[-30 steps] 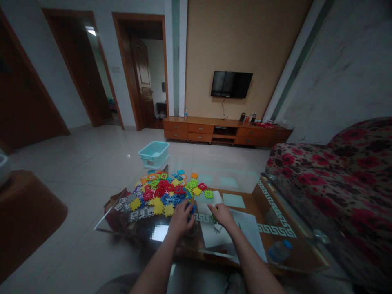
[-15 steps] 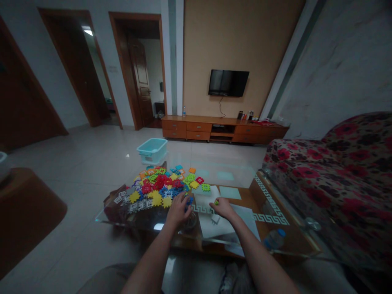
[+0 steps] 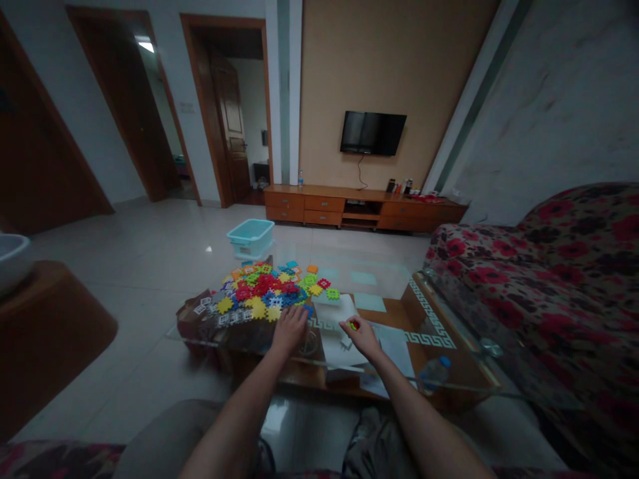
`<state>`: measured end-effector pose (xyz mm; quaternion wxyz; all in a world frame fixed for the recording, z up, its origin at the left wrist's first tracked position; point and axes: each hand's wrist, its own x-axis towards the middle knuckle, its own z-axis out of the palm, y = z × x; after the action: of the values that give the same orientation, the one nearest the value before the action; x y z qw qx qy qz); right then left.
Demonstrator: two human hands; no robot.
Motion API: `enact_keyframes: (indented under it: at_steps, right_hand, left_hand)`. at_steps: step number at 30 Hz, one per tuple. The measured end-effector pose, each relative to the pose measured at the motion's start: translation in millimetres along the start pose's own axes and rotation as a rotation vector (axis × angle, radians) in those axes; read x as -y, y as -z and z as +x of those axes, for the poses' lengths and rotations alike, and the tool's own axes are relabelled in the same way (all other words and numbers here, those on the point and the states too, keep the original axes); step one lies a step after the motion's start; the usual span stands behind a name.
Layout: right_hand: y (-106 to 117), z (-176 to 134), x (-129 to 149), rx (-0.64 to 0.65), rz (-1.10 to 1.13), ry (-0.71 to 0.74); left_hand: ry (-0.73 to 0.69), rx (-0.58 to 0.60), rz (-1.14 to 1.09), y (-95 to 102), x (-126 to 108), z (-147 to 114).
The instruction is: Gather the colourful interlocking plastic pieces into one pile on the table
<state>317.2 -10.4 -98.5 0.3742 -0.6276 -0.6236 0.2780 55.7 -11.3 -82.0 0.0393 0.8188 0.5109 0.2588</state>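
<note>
My left hand point(image 3: 291, 328) rests at the near right edge of a pile of colourful notched plastic building tiles point(image 3: 259, 286). Its fingers reach forward, with the tips against a blue tile point(image 3: 308, 311); their undersides are hidden. Over white paper on the glass table, my right hand point(image 3: 363, 337) is closed around a small yellow-green tile point(image 3: 353, 325), only part of which shows. Between the hands and the far side lie a loose lime-green tile point(image 3: 332, 294) and a yellow tile point(image 3: 315, 290).
The glass coffee table point(image 3: 389, 276) has a lower wooden shelf, where a blue-capped bottle point(image 3: 435, 372) shows near the front right. A turquoise bin point(image 3: 252, 239) stands beyond the pile. To the right is a flowered sofa point(image 3: 499, 266); to the left, a brown stool point(image 3: 64, 313) holds a basin.
The view has shifted slightly, lifting the table in the picture. My left fingers look straighter over the blue tile. My right hand has turned a little and still holds the yellow-green tile.
</note>
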Motion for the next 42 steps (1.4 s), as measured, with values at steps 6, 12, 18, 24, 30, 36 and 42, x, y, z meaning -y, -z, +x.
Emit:
enact_keyframes:
  at_steps: [6, 12, 18, 24, 30, 36, 42]
  right_hand:
    - [-5.3, -11.7, 25.0, 0.023, 0.249, -0.071]
    - [-20.0, -1.4, 59.9, 0.106, 0.437, -0.133]
    - [-37.3, 14.0, 78.6, 0.182, 0.521, -0.2]
    - [-56.3, 40.8, 81.2, 0.15, 0.442, -0.218]
    - [-55.8, 74.9, 60.5, 0.014, 0.125, -0.088]
    - [-42.8, 79.5, 25.2, 0.01, -0.151, 0.061]
    - [-42.5, 77.4, 12.6, 0.071, -0.29, 0.133]
  left_hand:
    - [-0.074, 0.113, -0.138, 12.5, -25.1, 2.3]
    - [-0.039, 0.173, -0.609, 15.1, -53.9, 17.3]
    - [0.117, 0.135, -0.718, 22.6, -41.5, 36.6]
    - [0.201, 0.161, -0.704, 30.5, -0.6, 44.9]
    - [0.296, 0.024, -0.486, 40.7, 36.7, 50.8]
    - [0.299, 0.099, -0.33, 46.9, 55.3, 50.1]
    - [0.385, 0.234, -0.095, 56.8, 65.0, 41.2]
